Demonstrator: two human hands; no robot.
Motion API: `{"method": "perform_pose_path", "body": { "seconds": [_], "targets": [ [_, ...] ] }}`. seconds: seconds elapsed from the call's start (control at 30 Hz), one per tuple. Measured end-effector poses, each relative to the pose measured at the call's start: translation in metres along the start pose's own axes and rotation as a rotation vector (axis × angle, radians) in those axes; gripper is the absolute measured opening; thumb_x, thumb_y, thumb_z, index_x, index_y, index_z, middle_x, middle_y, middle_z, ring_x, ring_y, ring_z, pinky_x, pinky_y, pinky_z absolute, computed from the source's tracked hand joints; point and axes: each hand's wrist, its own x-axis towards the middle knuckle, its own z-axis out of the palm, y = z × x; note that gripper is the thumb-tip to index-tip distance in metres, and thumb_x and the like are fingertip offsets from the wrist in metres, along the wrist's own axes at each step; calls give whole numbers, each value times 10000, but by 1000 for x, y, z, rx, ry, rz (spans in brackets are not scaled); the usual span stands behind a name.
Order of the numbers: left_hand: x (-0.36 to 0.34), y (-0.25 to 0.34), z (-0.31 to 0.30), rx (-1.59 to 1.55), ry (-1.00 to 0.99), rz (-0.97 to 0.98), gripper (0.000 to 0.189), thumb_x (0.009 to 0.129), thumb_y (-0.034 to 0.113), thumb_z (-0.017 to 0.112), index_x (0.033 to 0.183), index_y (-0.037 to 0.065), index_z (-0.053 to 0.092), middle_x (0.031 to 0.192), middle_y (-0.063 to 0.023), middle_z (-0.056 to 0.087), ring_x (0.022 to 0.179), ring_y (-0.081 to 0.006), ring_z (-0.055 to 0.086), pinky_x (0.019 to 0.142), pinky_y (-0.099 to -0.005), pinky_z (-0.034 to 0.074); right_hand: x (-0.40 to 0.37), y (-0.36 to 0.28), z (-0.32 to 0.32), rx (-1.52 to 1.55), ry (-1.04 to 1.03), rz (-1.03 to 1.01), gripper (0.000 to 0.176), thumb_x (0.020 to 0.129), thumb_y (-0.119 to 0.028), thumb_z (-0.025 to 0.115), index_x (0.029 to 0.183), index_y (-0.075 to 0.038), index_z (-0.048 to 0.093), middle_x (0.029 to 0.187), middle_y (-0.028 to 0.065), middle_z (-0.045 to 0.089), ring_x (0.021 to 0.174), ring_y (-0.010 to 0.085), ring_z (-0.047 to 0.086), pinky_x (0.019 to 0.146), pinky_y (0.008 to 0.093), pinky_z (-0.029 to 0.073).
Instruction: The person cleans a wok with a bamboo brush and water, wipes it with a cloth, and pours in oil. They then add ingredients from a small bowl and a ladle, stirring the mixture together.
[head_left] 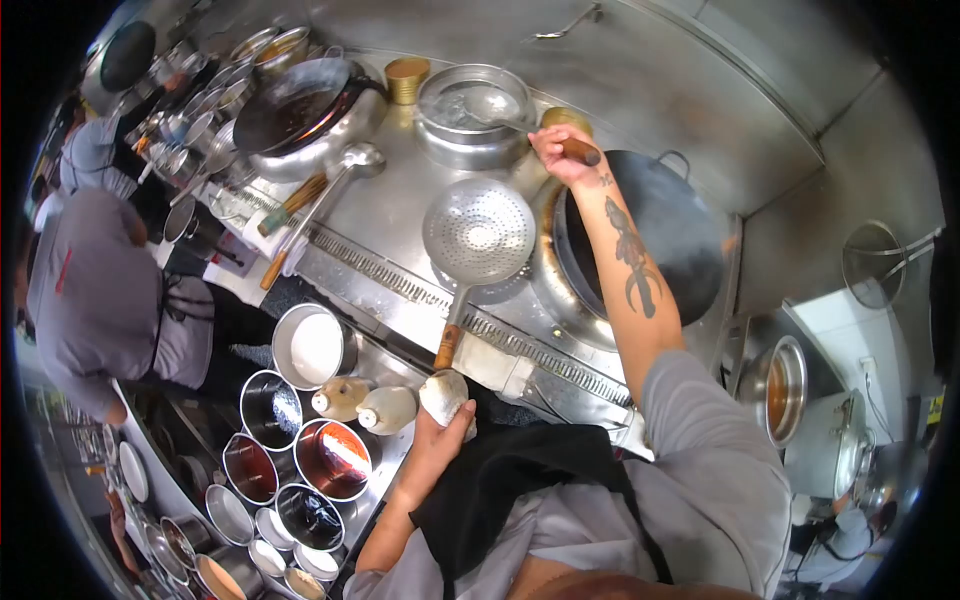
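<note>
My right hand [565, 155] is closed around the wooden-ended handle of a ladle [495, 106]. The ladle's bowl dips into a steel pot [432, 120] of clear liquid at the back of the stove. My left hand [437, 440], low in the middle, is wrapped around an off-white folded cloth [443, 396]. Just left of that cloth are two bottles with pale tips, one whitish [390, 410] and one tan [345, 397]. A large perforated strainer [480, 230] lies on the stove between my hands, its wooden handle toward me.
A dark wok [670, 240] steams beneath my right forearm. Another wok [290, 110] sits at the left, near a second ladle [362, 155] and a brush [300, 198]. Seasoning pots [272, 408] crowd the lower left. A co-worker [95, 290] stands at the left.
</note>
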Motion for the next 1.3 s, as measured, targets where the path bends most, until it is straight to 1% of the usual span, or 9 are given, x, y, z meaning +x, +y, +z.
{"method": "perform_pose_path", "body": {
  "seconds": [0.23, 0.37, 0.5, 0.77, 0.87, 1.07, 1.17, 1.2, 1.3],
  "targets": [
    [5, 1, 39, -105, -151, -57, 318, 925, 166, 629, 1170, -9, 528, 970, -35, 596, 907, -120, 559, 787, -272, 460, -166, 12, 18, -185, -72, -23, 369, 895, -39, 427, 1220, 108, 329, 803, 37, 487, 599, 109, 549, 476, 262, 410],
    [5, 15, 64, -99, -200, -161, 373, 934, 249, 626, 1191, -10, 545, 1037, -46, 601, 951, -121, 553, 814, -271, 455, -265, 31, 14, -326, 65, -91, 298, 915, -78, 428, 1174, 66, 393, 792, 31, 510, 566, 95, 534, 468, 265, 415],
    [15, -3, 86, -148, -230, -101, 398, 945, 284, 606, 1213, -4, 548, 1050, -46, 605, 966, -133, 550, 840, -280, 441, -328, 42, -9, -337, 178, -94, 288, 916, -80, 443, 1172, 49, 412, 796, 27, 523, 552, 95, 519, 463, 269, 411],
    [16, 13, 124, -108, -288, -173, 424, 971, 305, 555, 1238, -22, 531, 1102, -70, 602, 992, -153, 557, 862, -287, 445, -425, 80, -59, -325, 295, -134, 338, 926, -133, 485, 1218, 31, 437, 772, 11, 524, 543, 86, 516, 421, 268, 421],
    [21, 7, 129, -75, -307, -225, 519, 971, 358, 530, 1334, -5, 449, 1197, -105, 569, 1056, -185, 566, 902, -313, 458, -470, 97, -55, -371, 363, -155, 351, 919, -130, 505, 1227, 31, 459, 764, 7, 516, 520, 78, 497, 413, 247, 393],
    [23, 7, 137, -167, -233, -209, 541, 977, 385, 537, 1313, -35, 478, 1219, -114, 569, 1104, -188, 536, 951, -318, 428, -544, 117, -18, -653, 718, -275, 382, 872, -95, 499, 1229, 40, 480, 678, 19, 480, 400, 79, 442, 324, 230, 331],
    [27, -1, 138, -191, -199, -197, 560, 977, 405, 529, 1320, -35, 474, 1222, -115, 571, 1105, -193, 538, 962, -319, 420, -554, 112, -6, -844, 899, -306, 382, 833, -89, 505, 1193, 40, 504, 670, 7, 487, 400, 83, 444, 338, 228, 342],
    [28, -4, 140, -190, -196, -219, 565, 976, 410, 529, 1321, -34, 473, 1226, -116, 569, 1109, -195, 535, 967, -320, 417, -551, 111, 3, -899, 912, -320, 279, 833, -67, 520, 1104, -4, 538, 684, 11, 522, 451, 79, 483, 410, 231, 379],
    [27, -4, 144, -173, -211, -258, 576, 972, 414, 536, 1328, -33, 467, 1240, -119, 562, 1122, -199, 528, 982, -322, 408, -539, 79, -45, -1273, 973, -373, 352, 830, -61, 532, 1171, 26, 524, 718, 44, 564, 456, 106, 513, 429, 267, 419]
  ]
}}
